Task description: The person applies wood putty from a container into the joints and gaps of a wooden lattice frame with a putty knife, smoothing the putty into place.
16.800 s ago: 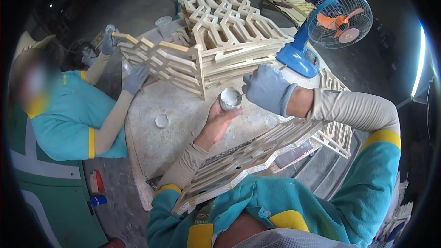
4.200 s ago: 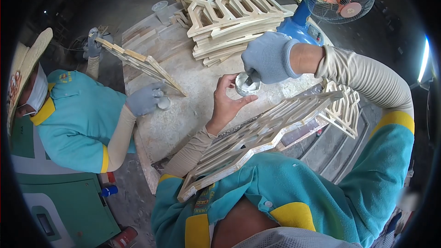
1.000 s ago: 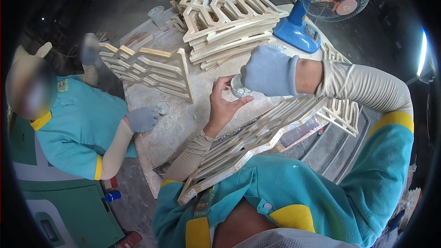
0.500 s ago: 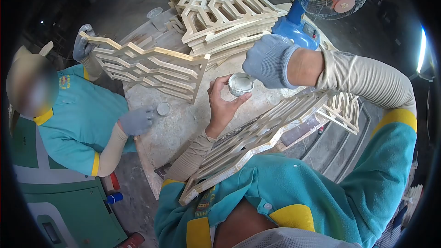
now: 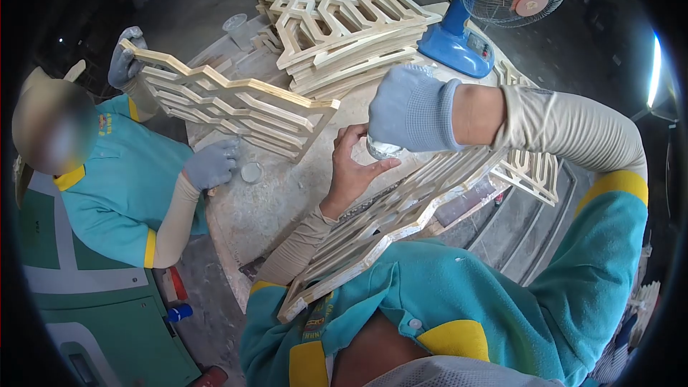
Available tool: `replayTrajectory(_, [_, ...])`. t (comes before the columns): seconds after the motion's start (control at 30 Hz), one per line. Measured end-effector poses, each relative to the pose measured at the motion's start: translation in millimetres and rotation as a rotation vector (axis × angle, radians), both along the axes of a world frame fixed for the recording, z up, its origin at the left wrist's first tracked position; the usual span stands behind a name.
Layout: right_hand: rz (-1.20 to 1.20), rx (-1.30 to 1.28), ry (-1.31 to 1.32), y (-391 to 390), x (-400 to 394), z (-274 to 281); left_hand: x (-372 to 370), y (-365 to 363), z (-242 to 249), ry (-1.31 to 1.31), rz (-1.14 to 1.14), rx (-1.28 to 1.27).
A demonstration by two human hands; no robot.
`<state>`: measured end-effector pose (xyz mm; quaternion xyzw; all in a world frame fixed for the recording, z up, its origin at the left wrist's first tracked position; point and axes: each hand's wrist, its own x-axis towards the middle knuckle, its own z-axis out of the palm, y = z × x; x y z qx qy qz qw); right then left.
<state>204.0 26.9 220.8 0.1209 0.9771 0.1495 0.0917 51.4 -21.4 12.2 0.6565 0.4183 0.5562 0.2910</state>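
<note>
My bare left hand (image 5: 350,178) grips a small cup (image 5: 383,149) of white paste between thumb and fingers, above the table. Over that cup, my gloved right hand (image 5: 412,110) is closed in a fist and covers much of its opening. Whatever the right fingers hold is hidden behind the glove. A pale wooden lattice panel (image 5: 374,249) leans at a slant against my chest, below both hands, with white smears along its near edge.
Across the left side, a co-worker (image 5: 129,165) in gloves holds another lattice panel (image 5: 233,86) upright beside a small cup (image 5: 251,172). Stacked lattice panels (image 5: 344,21) lie at the back of the table (image 5: 265,218). A blue fan (image 5: 459,50) stands behind my right hand.
My right fist has moved down and slightly left, over the cup in my left hand. The co-worker's lower hand has drawn away from their cup.
</note>
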Motion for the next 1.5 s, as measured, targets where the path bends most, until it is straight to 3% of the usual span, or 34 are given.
replayTrajectory(0.1, [-0.027, -0.049, -0.042, 1.1, 3.1, 7.1, -2.7, 1.0, -0.1, -0.038, 0.005, -0.035])
replayTrajectory(0.17, [-0.167, 0.006, -0.076, 7.1, 5.4, 9.8, -5.9, 3.3, -1.1, 0.026, -0.042, -0.038])
replayTrajectory(0.37, [0.012, 0.073, 0.028, 3.4, 3.6, -16.6, -5.3, 2.9, -2.7, -0.07, -0.032, -0.077])
replayTrajectory(0.5, [-0.034, -0.008, -0.056, 3.8, 11.0, 4.5, -7.5, 1.2, -4.0, -0.145, -0.056, -0.151])
replayTrajectory(0.6, [-0.155, 0.017, 0.046, 9.5, 17.5, 7.1, -4.0, 0.1, 1.7, -0.168, -0.083, -0.136])
replayTrajectory(0.77, [-0.407, -0.115, -0.184, -5.5, 11.0, 15.4, -3.5, 0.5, -2.0, 0.006, 0.01, -0.041])
replayTrajectory(0.87, [-0.459, -0.182, -0.155, -2.9, 4.7, 17.8, -2.1, 3.4, -3.2, -0.079, -0.048, -0.104])
replayTrajectory(1.0, [-0.366, -0.086, -0.077, 8.6, 9.7, 8.4, -2.6, 0.0, 4.2, -0.073, -0.072, -0.077])
replayTrajectory(1.07, [-0.38, -0.057, -0.161, 7.3, 11.1, 8.4, -4.6, 0.7, 1.3, -0.065, -0.07, -0.064])
replayTrajectory(1.3, [-0.41, -0.138, -0.184, 0.2, 11.0, 11.9, 0.2, -1.5, 4.3, -0.034, -0.054, -0.098])
replayTrajectory(1.37, [-0.311, -0.044, -0.036, 5.3, 15.0, 6.3, 3.6, -1.6, 10.4, -0.096, -0.107, -0.08])
replayTrajectory(1.5, [-0.155, -0.019, -0.012, -11.2, 7.7, -5.7, 0.3, 0.5, 3.7, -0.022, -0.118, -0.089])
